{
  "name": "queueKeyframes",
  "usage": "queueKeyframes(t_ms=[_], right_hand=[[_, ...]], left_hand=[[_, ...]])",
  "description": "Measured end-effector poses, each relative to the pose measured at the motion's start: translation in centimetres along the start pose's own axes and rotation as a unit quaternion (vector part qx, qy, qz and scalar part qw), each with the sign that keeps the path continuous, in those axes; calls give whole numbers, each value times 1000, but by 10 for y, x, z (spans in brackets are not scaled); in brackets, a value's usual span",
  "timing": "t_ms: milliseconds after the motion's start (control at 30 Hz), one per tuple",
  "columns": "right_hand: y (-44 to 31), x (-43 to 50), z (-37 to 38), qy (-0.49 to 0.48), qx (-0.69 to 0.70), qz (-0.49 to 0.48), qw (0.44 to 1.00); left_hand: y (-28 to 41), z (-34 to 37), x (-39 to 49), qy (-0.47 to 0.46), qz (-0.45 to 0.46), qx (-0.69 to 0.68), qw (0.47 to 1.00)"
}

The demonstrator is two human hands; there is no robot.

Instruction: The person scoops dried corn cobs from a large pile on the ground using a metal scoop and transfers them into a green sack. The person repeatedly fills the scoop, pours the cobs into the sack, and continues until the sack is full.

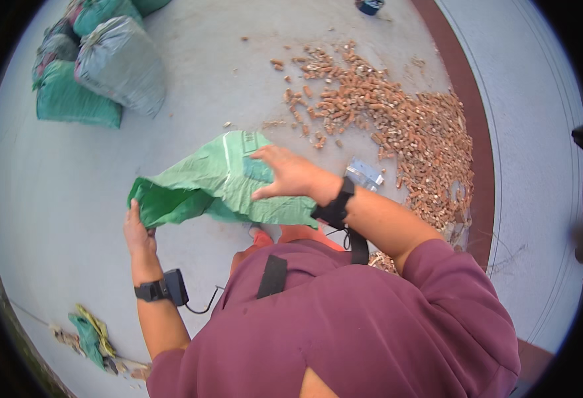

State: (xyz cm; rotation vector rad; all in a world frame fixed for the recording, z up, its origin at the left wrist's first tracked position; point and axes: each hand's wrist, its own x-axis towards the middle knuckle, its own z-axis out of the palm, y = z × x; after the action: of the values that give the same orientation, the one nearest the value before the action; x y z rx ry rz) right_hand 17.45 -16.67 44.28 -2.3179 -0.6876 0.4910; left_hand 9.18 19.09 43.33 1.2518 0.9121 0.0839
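Note:
A green woven sack (pixel 204 171) hangs in front of me, its mouth gaping toward the left. My left hand (pixel 139 231) grips the rim of that mouth, thumb on the outside. Fingers spread, my right hand (pixel 289 174) lies over the sack's side near a darker green patch; whether it presses on the cloth or hovers just above it is unclear. The sack looks limp, and its inside shows only green cloth. Black straps with devices are around both wrists.
Corn cobs (pixel 371 104) are heaped on the concrete floor (pixel 72 199) at right, against a dark red border (pixel 478 149). Filled sacks (pixel 122 64) stand at upper left. A clear plastic packet (pixel 364 174) lies near the cobs. Crumpled sacks (pixel 90 336) lie at lower left, a dark container (pixel 370 6) at the top.

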Motion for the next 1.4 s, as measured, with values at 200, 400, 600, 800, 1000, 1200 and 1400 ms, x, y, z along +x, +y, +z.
queueKeyframes(t_ms=[200, 400, 600, 800, 1000, 1200, 1400], right_hand=[[-21, 38, 106, -102, -68, 2, 992], [-13, 73, 127, -13, 214, 134, 967], [-17, 85, 114, -24, 304, 128, 944], [43, 124, 93, 38, 421, -20, 906], [94, 129, -32, 191, 582, 137, 779], [94, 107, -19, 233, 360, 138, 893], [-2, 97, -116, 146, 599, -7, 787]], left_hand=[[-44, -43, -9, -6, 55, -57, 997], [-155, -43, -59, -154, -252, 52, 954], [-136, 95, -15, -216, -236, -144, 936], [-130, 88, -13, 9, -125, -118, 985], [-122, -26, -78, 189, -93, -70, 975], [-135, 0, -132, 144, -18, -35, 989], [-11, 40, -153, 82, 121, -113, 983]])
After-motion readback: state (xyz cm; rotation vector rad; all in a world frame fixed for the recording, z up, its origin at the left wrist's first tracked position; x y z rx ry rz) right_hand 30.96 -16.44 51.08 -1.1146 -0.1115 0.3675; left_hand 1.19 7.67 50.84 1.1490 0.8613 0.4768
